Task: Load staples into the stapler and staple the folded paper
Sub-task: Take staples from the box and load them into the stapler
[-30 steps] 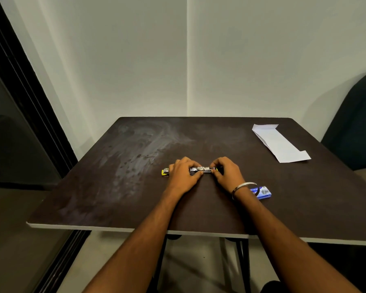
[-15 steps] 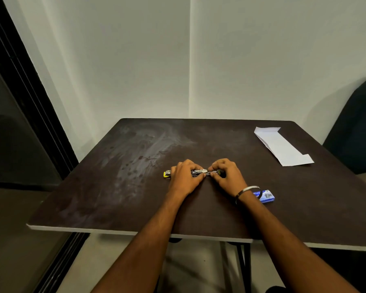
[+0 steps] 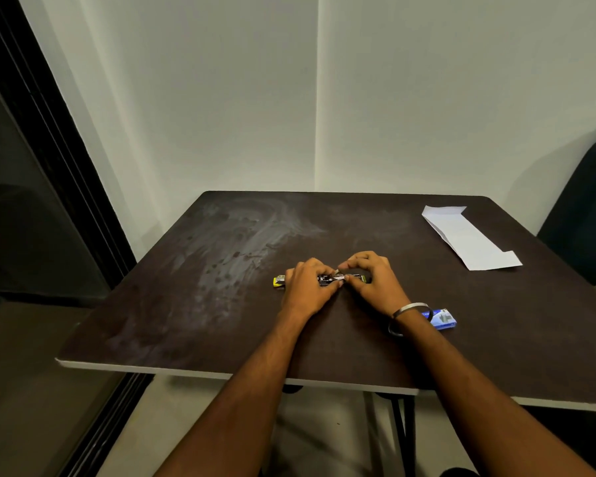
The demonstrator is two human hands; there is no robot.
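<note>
A small yellow-and-black stapler [image 3: 331,279] lies opened flat near the middle of the dark table [image 3: 186,304]. My left hand [image 3: 308,287] covers its left part, and only the yellow end [image 3: 278,281] sticks out beyond my fingers. My right hand [image 3: 372,280] pinches the metal part at the stapler's right end between thumb and fingers. Whether a staple strip is in my fingers I cannot tell. A folded white paper [image 3: 468,241] rests at the far right of the table, away from both hands.
A small blue staple box [image 3: 443,319] lies just right of my right wrist, which wears a metal bangle [image 3: 410,309]. White walls stand behind the table. A dark window frame runs along the left and a dark chair [image 3: 585,215] stands at the right.
Both hands stay on the stapler at the same spot. My right fingers have lifted slightly and arched over the stapler's right end. The camera has shifted a little.
</note>
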